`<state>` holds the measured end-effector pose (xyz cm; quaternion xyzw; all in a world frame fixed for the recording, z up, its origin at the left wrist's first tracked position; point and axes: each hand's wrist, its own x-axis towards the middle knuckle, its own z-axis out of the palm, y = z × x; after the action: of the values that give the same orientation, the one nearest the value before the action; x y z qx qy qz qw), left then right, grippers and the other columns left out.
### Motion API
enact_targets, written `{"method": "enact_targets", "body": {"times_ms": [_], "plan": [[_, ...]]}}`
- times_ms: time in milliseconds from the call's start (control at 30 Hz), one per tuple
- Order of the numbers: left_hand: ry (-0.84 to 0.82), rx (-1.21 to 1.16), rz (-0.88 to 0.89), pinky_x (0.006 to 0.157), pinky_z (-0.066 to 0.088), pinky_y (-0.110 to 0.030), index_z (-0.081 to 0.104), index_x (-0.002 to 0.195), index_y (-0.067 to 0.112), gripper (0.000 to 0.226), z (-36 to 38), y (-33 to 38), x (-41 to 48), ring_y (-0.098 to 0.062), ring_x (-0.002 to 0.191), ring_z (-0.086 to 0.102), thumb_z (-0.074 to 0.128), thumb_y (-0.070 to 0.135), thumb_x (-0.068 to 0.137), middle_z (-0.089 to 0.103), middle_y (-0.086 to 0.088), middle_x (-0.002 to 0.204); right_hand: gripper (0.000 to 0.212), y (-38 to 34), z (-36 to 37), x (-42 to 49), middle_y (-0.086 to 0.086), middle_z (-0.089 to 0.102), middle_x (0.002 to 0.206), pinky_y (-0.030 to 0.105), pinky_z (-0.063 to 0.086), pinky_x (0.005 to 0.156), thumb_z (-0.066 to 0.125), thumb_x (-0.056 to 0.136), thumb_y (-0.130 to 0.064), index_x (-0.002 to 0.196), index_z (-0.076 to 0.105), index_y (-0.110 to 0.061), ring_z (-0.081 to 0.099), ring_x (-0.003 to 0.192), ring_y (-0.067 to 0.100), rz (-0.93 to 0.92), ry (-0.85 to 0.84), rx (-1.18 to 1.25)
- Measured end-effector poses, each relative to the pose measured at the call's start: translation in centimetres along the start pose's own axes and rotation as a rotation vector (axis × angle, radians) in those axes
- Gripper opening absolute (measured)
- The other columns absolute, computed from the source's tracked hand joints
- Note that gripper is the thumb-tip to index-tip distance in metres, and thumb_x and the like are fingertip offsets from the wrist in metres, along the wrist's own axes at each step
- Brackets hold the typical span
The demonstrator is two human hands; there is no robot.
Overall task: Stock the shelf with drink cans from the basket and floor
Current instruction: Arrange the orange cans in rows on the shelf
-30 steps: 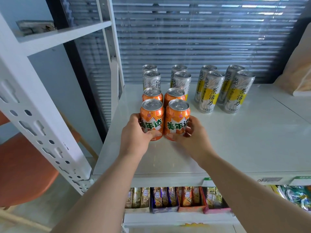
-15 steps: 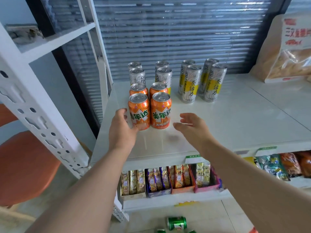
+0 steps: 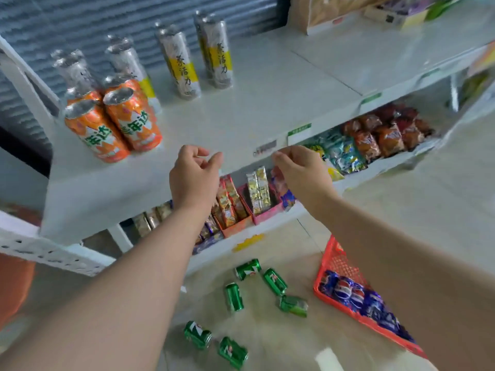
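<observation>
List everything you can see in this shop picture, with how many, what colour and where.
orange cans: four, orange, upright at the left of the shelf top
slim cans: about eight, silver with yellow bands, upright in rows behind and to the right of the orange ones
green cans: six, green, lying loose on the floor
basket: one, red, on the floor at right
blue cans: several, blue, inside the basket; count unclear
snack packs: many, mixed colours, on the lower shelf
shelf: one, white
left hand: one, empty, fingers loosely curled
right hand: one, empty, fingers loosely curled
</observation>
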<state>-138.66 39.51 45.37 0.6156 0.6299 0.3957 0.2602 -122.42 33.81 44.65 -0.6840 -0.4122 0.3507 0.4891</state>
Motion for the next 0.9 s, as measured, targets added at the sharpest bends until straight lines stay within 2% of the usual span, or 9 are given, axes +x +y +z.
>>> {"method": "enact_targets", "body": {"times_ms": [67, 133, 267, 400, 500, 600, 700, 833, 900], "plan": [[-0.08, -0.007, -0.011, 0.067, 0.044, -0.027, 0.056, 0.097, 0.017, 0.023, 3.9, 0.5, -2.0, -0.017, 0.078, 0.06, 0.065, 0.035, 0.086, 0.056, 0.011, 0.075, 0.026, 3.2, -4.2, 0.1, 0.006, 0.062, 0.066, 0.03, 0.042, 0.059, 0.054, 0.093, -0.026, 0.082, 0.065, -0.005, 0.053, 0.061, 0.017, 0.054, 0.067, 0.01], [-0.158, -0.014, -0.028, 0.071, 0.05, -0.032, 0.056, 0.091, 0.021, 0.022, 7.7, 0.6, -4.0, -0.02, 0.08, 0.063, 0.065, 0.039, 0.085, 0.059, 0.007, 0.078, 0.032, 6.8, -8.2, -0.1, 0.008, 0.06, 0.067, 0.034, 0.042, 0.062, 0.055, 0.09, -0.03, 0.084, 0.062, 0.0, 0.053, 0.063, 0.019, 0.104, 0.13, 0.022], [-0.291, 0.001, -0.073, 0.077, 0.055, -0.041, 0.056, 0.08, 0.026, 0.019, 15.8, 1.4, -8.9, -0.024, 0.075, 0.066, 0.067, 0.042, 0.081, 0.064, 0.002, 0.075, 0.024, 14.0, -16.2, -1.3, 0.003, 0.07, 0.073, 0.037, 0.05, 0.067, 0.055, 0.091, -0.032, 0.083, 0.066, -0.013, 0.063, 0.067, 0.018, 0.204, 0.204, -0.01], [-0.446, -0.013, -0.136, 0.076, 0.056, -0.05, 0.057, 0.078, 0.026, 0.028, 22.4, 2.4, -13.3, -0.027, 0.074, 0.066, 0.063, 0.051, 0.071, 0.063, 0.003, 0.071, 0.026, 19.1, -22.2, -3.6, 0.014, 0.071, 0.078, 0.043, 0.051, 0.066, 0.054, 0.093, -0.031, 0.084, 0.067, -0.01, 0.059, 0.064, 0.019, 0.273, 0.235, -0.053], [-0.532, -0.012, -0.17, 0.078, 0.055, -0.053, 0.057, 0.078, 0.026, 0.029, 27.3, 2.9, -16.5, -0.03, 0.08, 0.066, 0.062, 0.053, 0.069, 0.062, 0.001, 0.074, 0.025, 22.8, -26.4, -5.3, 0.013, 0.071, 0.079, 0.032, 0.045, 0.06, 0.053, 0.096, -0.029, 0.088, 0.068, -0.01, 0.057, 0.064, 0.015, 0.333, 0.267, -0.052], [-0.605, 0.004, -0.212, 0.079, 0.055, -0.052, 0.057, 0.077, 0.025, 0.033, 31.8, 2.9, -20.0, -0.029, 0.08, 0.067, 0.061, 0.056, 0.067, 0.063, 0.003, 0.073, 0.023, 27.0, -29.9, -6.8, 0.001, 0.069, 0.076, 0.033, 0.049, 0.065, 0.053, 0.096, -0.033, 0.089, 0.068, -0.016, 0.061, 0.069, 0.014, 0.388, 0.302, -0.044], [-0.687, 0.011, -0.232, 0.079, 0.056, -0.048, 0.058, 0.082, 0.027, 0.039, 35.9, 2.0, -23.2, -0.024, 0.081, 0.067, 0.063, 0.062, 0.065, 0.066, 0.004, 0.078, 0.027, 31.4, -32.2, -8.1, 0.002, 0.067, 0.074, 0.042, 0.05, 0.069, 0.054, 0.094, -0.036, 0.081, 0.065, -0.015, 0.058, 0.067, 0.017, 0.454, 0.355, -0.023], [-0.781, 0.057, -0.239, 0.078, 0.055, -0.043, 0.057, 0.093, 0.023, 0.027, 40.7, -0.3, -26.6, -0.022, 0.082, 0.066, 0.066, 0.045, 0.082, 0.066, 0.001, 0.086, 0.024, 37.1, -33.5, -9.7, 0.002, 0.07, 0.077, 0.047, 0.054, 0.075, 0.056, 0.093, -0.038, 0.082, 0.065, -0.019, 0.067, 0.077, 0.027, 0.572, 0.415, -0.011], [-0.836, 0.069, -0.258, 0.078, 0.056, -0.043, 0.056, 0.096, 0.021, 0.026, 42.8, -1.7, -27.9, -0.023, 0.083, 0.066, 0.066, 0.042, 0.083, 0.065, -0.001, 0.089, 0.024, 39.3, -33.5, -10.1, 0.004, 0.07, 0.076, 0.047, 0.054, 0.074, 0.056, 0.093, -0.035, 0.082, 0.066, -0.016, 0.066, 0.074, 0.027, 0.619, 0.436, -0.004]]}}
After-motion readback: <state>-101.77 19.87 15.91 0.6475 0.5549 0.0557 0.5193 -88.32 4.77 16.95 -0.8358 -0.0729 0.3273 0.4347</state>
